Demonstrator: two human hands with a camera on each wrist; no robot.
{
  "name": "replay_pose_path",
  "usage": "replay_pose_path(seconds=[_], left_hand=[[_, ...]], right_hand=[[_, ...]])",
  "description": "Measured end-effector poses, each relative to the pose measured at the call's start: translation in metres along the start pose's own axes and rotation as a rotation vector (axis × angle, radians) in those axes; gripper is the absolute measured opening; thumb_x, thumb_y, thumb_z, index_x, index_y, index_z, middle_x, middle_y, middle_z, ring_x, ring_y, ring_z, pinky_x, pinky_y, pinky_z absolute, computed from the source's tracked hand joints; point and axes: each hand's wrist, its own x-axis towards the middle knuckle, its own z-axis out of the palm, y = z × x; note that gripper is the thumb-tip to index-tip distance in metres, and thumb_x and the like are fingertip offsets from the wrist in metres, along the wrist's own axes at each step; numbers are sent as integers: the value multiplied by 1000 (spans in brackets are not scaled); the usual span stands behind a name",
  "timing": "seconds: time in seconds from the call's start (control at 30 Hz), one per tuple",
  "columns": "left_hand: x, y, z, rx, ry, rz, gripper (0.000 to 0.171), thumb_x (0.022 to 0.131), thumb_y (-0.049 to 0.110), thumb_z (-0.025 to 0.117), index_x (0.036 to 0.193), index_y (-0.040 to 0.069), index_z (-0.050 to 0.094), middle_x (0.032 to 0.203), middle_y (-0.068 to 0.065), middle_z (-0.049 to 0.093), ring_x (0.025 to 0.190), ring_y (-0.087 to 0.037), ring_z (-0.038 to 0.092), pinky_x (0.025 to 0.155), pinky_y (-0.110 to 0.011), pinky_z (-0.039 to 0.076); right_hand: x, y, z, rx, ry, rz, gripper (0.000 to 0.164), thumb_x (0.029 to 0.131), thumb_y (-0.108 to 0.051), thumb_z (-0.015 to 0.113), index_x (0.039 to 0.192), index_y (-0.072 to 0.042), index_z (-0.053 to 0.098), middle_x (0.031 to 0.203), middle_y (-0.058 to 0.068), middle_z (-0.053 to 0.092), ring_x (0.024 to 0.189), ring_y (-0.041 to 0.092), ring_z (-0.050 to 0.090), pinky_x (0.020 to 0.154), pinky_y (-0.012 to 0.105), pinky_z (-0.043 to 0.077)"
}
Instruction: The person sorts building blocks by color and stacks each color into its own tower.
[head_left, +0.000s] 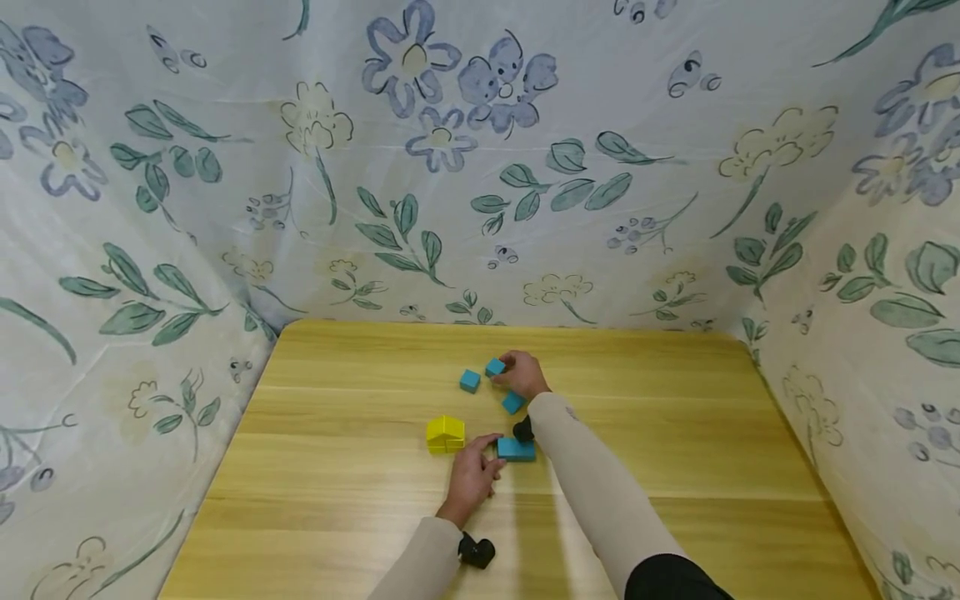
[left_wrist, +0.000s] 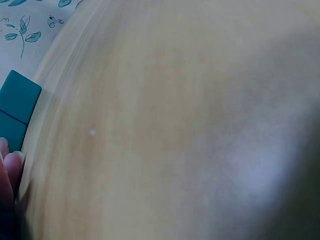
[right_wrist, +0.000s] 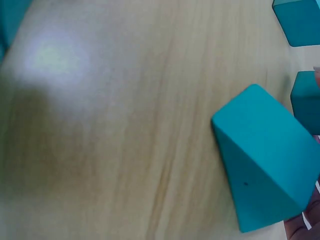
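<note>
Left to right: yellow house-shaped block [head_left: 446, 433] sits alone on the wooden surface [head_left: 337, 500], untouched. Your left hand [head_left: 474, 477] is just beside it, fingers loosely extended, thumb tip against the flat teal block [head_left: 517, 450]; the grip isn't closed on anything, so treat it as a steadying touch and keep it light so the block doesn't slide. Beyond that, 3 small teal pieces: a free cube [head_left: 470, 381], a cube [head_left: 495, 367] your right hand [head_left: 521, 374] has its fingers curled over, and a wedge [head_left: 513, 402] just below the wrist. Right grip looks closed on that cube, though fingertip contact is partly hidden. Lift straight up before moving; your forearm passes close over the wedge and flat block.
</note>
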Motion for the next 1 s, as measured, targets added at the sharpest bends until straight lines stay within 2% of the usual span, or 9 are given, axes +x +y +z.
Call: replay_pose_path(seconds=[0.47, 0.77, 1.0], left_hand=[[-2, -1, -1, 14, 20, 64, 37, 89, 3, 66, 126, 4, 60, 60, -1, 57, 34, -2, 44, 36, -24, 44], [-2, -1, 0, 19, 13, 57, 38, 90, 4, 66, 126, 5, 59, 60, 2, 57, 34, -3, 45, 36, -24, 45], [-2, 0, 0, 11, 11, 39, 38, 90, 4, 66, 127, 4, 59, 61, 2, 56, 35, -4, 45, 36, -26, 45]], right_hand=[[3, 7, 4, 13, 22, 2, 34, 84, -11, 74, 116, -4, 66, 106, 12, 64, 96, 27, 60, 82, 40, 50], [1, 8, 0, 48, 15, -25, 35, 85, -8, 73, 119, -2, 65, 107, 14, 65, 98, 29, 60, 81, 41, 51], [3, 3, -7, 54, 12, -74, 38, 88, -11, 70, 124, -2, 62, 121, 16, 61, 108, 31, 59, 86, 40, 51]])
